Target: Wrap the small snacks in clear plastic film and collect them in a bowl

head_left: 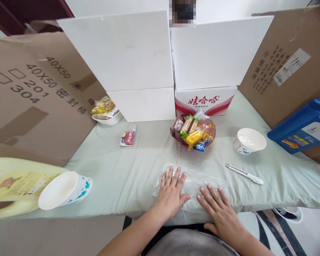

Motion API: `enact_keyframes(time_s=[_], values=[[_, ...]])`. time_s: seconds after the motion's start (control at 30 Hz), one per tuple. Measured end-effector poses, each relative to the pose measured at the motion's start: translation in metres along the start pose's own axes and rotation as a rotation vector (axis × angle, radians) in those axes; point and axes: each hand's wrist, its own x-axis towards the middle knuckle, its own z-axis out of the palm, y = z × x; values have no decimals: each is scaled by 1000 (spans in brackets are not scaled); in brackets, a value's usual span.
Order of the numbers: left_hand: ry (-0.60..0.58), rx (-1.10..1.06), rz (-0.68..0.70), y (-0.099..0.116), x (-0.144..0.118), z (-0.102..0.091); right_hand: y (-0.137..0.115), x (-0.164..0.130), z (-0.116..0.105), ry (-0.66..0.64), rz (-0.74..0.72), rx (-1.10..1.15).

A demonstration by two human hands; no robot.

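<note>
Both hands lie flat, palms down, on a clear plastic bag (193,183) spread at the near edge of the table. The left hand (172,193) presses on the bag's left half with fingers spread and apart; the right hand (220,209) rests on its right half, fingers loosely apart and pointing up and to the left. Neither hand is clamped on anything — they only press on the plastic.

The bag's long axis runs left to right, across the person's front, so each hand covers one end and neither is nearer than the other. Past the bag, straight ahead of the left hand's fingertips, stands a dish of wrapped snacks (193,133). A utility knife (244,173) lies just to the right of the bag, nearer the right hand, and a white paper bowl (249,141) stands beyond it.

The table is covered by a pale green cloth (122,170), slightly creased. On the left lie a tipped paper bowl (65,189), a yellow jug (13,185), a single snack packet (128,137) and another bowl of snacks (106,112). White boards (122,49) and brown cardboard (29,92) wall the table in at the back and sides — a blue jug (304,126) leans at the right.
</note>
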Motion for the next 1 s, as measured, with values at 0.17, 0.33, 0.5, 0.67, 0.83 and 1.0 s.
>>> enact_keyframes(time_s=[0.17,0.33,0.5,0.67,0.83,1.0], values=[[20,53,-14,-11,-9,9,25,-32,10,17,64,-97],[57,-74,59,1,-17,-7,37,-51,12,105,43,-54],[-58,-175,149,-12,-23,-21,28,-48,11,108,-30,-6],[-103,-97,165,-38,-36,-22,30,-39,5,142,5,95],[-108,-105,182,-50,-46,-30,34,-35,-4,155,-37,132],[-159,-149,211,-71,-43,-45,39,-41,-8,188,107,314]])
